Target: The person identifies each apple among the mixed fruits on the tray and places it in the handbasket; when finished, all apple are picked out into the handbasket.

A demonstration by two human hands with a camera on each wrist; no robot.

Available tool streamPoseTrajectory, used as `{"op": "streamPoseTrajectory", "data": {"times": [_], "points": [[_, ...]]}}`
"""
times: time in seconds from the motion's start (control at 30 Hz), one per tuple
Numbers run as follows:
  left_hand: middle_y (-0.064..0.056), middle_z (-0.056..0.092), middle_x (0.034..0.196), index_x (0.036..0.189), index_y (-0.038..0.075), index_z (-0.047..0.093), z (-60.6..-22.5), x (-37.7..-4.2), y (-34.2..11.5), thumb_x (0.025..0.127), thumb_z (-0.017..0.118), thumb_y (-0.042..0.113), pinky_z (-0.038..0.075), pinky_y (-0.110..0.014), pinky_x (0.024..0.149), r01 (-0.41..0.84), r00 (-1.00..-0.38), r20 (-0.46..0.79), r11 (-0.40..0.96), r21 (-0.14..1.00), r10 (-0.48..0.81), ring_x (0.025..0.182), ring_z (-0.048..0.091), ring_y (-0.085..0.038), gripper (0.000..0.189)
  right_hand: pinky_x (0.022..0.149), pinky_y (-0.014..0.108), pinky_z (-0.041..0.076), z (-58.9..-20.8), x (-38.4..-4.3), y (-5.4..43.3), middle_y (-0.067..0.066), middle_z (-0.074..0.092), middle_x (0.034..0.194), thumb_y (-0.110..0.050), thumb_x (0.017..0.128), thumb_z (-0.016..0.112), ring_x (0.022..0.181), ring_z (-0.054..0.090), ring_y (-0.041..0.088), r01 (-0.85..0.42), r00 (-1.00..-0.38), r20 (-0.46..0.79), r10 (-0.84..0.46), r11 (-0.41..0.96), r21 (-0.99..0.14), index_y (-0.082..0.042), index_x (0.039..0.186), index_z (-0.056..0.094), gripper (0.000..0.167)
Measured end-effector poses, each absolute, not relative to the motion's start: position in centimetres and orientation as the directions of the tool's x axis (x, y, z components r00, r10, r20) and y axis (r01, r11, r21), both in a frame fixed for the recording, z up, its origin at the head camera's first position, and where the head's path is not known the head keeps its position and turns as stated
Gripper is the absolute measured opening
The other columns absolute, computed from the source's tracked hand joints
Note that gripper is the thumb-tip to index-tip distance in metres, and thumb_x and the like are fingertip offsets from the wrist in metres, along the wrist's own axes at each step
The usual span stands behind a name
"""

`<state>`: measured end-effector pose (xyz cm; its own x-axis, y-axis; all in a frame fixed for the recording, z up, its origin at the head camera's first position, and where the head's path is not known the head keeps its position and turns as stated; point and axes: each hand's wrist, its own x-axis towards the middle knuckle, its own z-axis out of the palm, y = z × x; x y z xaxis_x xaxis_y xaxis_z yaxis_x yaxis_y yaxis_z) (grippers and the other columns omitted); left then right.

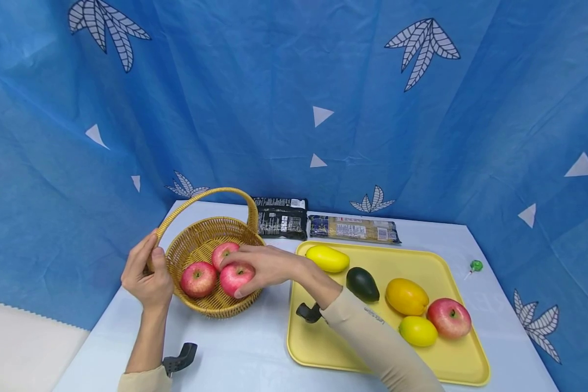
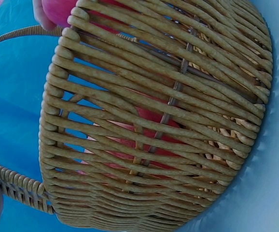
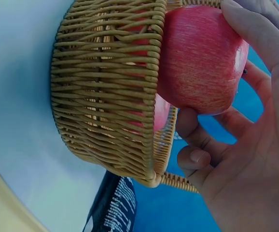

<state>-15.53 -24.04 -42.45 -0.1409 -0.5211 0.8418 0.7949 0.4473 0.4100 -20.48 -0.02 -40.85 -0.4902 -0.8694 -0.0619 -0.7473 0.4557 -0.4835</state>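
Observation:
A wicker basket [image 1: 214, 228] with an arched handle stands at the left of the table. My left hand [image 1: 149, 272] grips the near left side of that handle. My right hand [image 1: 269, 265] holds a red apple [image 1: 236, 277] between thumb and fingers at the basket's opening; the right wrist view shows this apple [image 3: 200, 60] level with the rim. Two more apples lie inside, one at the left [image 1: 198, 279] and another behind [image 1: 224, 253], partly covered by the right fingers. Through the weave in the left wrist view, red fruit shows in the basket [image 2: 154, 96].
On the right, a yellow tray [image 1: 333, 348] carries a yellow mango-like fruit [image 1: 327, 258], a dark green avocado [image 1: 362, 284], an orange-yellow fruit [image 1: 406, 296], a lemon [image 1: 418, 331] and an apple [image 1: 449, 318]. Behind lie a black packet [image 1: 281, 219] and a noodle packet [image 1: 354, 228]. A green lollipop [image 1: 476, 265] lies far right.

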Motion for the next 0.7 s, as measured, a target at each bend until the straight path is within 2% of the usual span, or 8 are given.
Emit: {"op": "streamPoseTrajectory", "data": {"times": [0.23, 0.7], "points": [[-0.021, 0.075, 0.102, 0.098, -0.014, 0.073, -42.5, -15.5, -24.1, 0.091, 0.074, 0.018, 0.056, -0.022, 0.088, 0.797, -0.144, 0.842, 0.444, 0.410, -0.519, 0.098, 0.072, -0.025, 0.033, 0.097, 0.031, 0.049, -41.2, -20.2, -0.5, -0.012, 0.049, 0.140, -0.067, 0.082, 0.070, 0.118, 0.053, 0.007, -0.739, -0.494, -0.088, -0.865, 0.471, -0.482, -0.048, 0.142, 0.048, 0.066], [-0.021, 0.075, 0.101, 0.098, -0.014, 0.073, -42.7, -15.5, -24.1, 0.090, 0.073, 0.014, 0.056, -0.021, 0.087, 0.800, -0.141, 0.845, 0.443, 0.404, -0.516, 0.097, 0.072, -0.025, 0.030, 0.098, 0.033, 0.048, -42.0, -20.1, -1.1, -0.015, 0.047, 0.143, -0.068, 0.084, 0.067, 0.121, 0.052, 0.008, -0.744, -0.498, -0.095, -0.862, 0.481, -0.463, -0.049, 0.141, 0.047, 0.064]]}}
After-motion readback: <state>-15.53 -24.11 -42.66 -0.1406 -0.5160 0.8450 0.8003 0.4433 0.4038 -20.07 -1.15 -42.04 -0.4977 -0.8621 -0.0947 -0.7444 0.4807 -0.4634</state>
